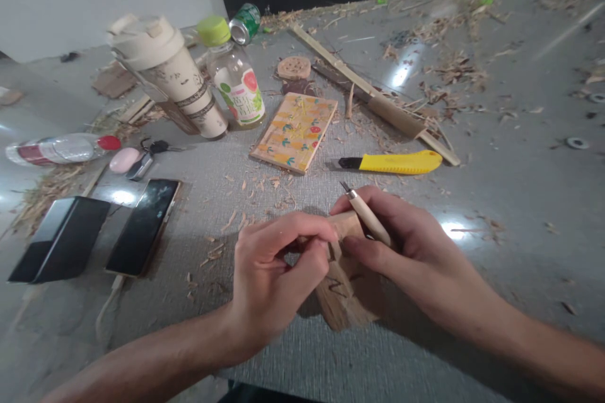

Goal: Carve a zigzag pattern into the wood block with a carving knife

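Gry tbl (pixel 510 214); wood block (pixel 350 305) brn, angular, dk-marked.

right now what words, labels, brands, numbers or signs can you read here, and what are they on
No text reads clearly enough to quote.
Green-capped bottle: label lettering, too blurred to read.
Green can: printed markings, too small to read.
Tumbler: dark markings, too blurred to tell whether they are text.
Red-capped bottle: red label, no legible words.
Wooden block: dark zigzag line, cannot tell whether it is a letter.
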Motion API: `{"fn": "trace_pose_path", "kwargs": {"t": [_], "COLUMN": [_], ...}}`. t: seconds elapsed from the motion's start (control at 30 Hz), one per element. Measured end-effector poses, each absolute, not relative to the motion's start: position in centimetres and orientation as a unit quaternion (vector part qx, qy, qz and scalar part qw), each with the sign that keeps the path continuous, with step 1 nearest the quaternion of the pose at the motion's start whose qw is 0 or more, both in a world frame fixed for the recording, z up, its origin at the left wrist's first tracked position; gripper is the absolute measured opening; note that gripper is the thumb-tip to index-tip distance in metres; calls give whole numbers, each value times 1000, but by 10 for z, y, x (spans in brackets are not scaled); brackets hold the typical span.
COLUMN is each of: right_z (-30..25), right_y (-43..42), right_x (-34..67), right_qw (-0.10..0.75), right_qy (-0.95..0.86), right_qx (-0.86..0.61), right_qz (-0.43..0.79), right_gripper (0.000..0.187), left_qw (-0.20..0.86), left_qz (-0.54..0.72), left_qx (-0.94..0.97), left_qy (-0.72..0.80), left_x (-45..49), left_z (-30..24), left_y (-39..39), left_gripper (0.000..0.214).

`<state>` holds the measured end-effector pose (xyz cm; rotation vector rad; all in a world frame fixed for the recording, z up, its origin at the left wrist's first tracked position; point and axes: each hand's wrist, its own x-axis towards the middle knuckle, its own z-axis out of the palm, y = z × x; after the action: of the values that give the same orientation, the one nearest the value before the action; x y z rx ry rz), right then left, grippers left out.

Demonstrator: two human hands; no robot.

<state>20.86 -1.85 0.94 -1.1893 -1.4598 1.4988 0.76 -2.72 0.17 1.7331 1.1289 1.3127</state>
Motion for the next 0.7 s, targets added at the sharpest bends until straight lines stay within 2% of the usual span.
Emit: {"fn": "trace_pose_path", "kwargs": {"t": [0.43, 0.7], "right_z": [7, 7], "right_y": [-18, -20], "right_x": [208, 207], "right_qw": [358, 360], "right_qy": [-568, -531], "right_qx": [-463, -455], "right_qz": [578, 618], "right_gripper": [16, 37], "left_qw": [349, 368], "left_qz": [515, 497], "left_qx": [647, 633], "left_qy": [440, 465], "left_x": [10, 10], "left_z": [0, 4], "left_y": [-26, -28], "left_gripper": [29, 28]}}
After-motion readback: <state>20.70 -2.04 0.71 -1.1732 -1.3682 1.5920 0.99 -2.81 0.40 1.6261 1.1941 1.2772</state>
